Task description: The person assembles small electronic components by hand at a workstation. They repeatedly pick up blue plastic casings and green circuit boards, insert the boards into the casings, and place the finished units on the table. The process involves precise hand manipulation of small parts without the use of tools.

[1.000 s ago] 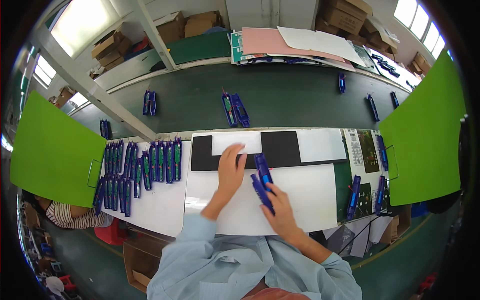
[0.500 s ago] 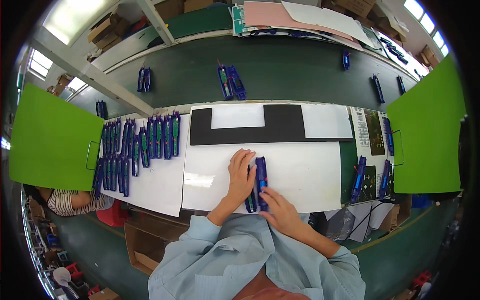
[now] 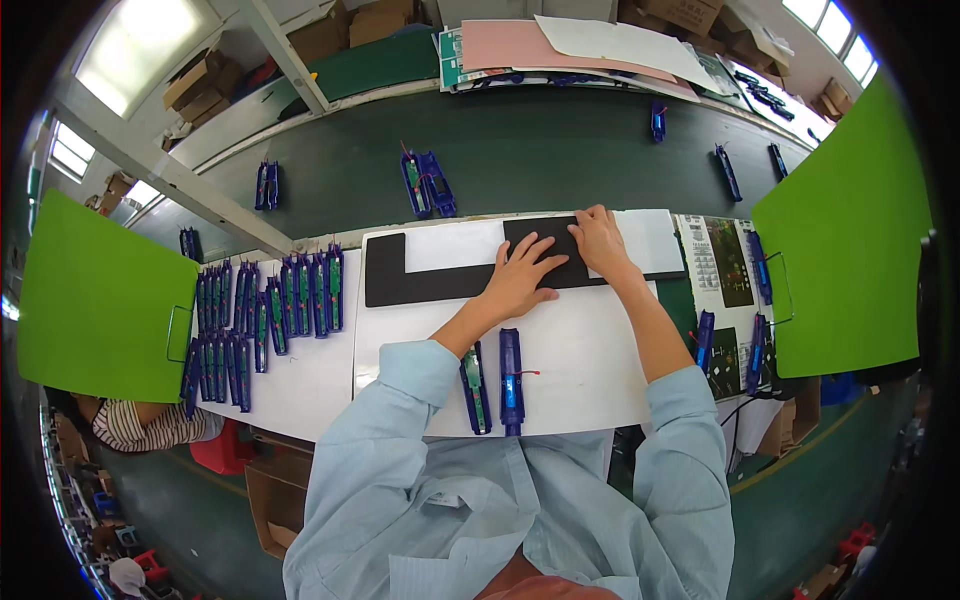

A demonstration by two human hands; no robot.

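My left hand (image 3: 520,275) lies palm down with spread fingers on a black, notched flat board (image 3: 440,285). At the board's upper right part rests my right hand (image 3: 602,245), its thumb apart from its slightly bent fingers; neither hand lifts anything. Nearer to me, on the white work surface (image 3: 600,370), two long blue casing halves lie side by side. The left casing half (image 3: 475,390) holds a green circuit board. From the right casing half (image 3: 511,380), with a bright blue part inside, a short red wire sticks out sideways.
Rows of blue casings (image 3: 320,295) with green boards stand at left. More blue casings (image 3: 705,340) lie at right. Green upright panels (image 3: 110,300) flank the bench. Beyond runs a dark green belt (image 3: 340,150) carrying several casings. A person's striped sleeve (image 3: 140,415) shows at lower left.
Both hands have left the two casing halves and moved forward onto the black board. The casing halves now lie apart, untouched. The whole view has shifted slightly.
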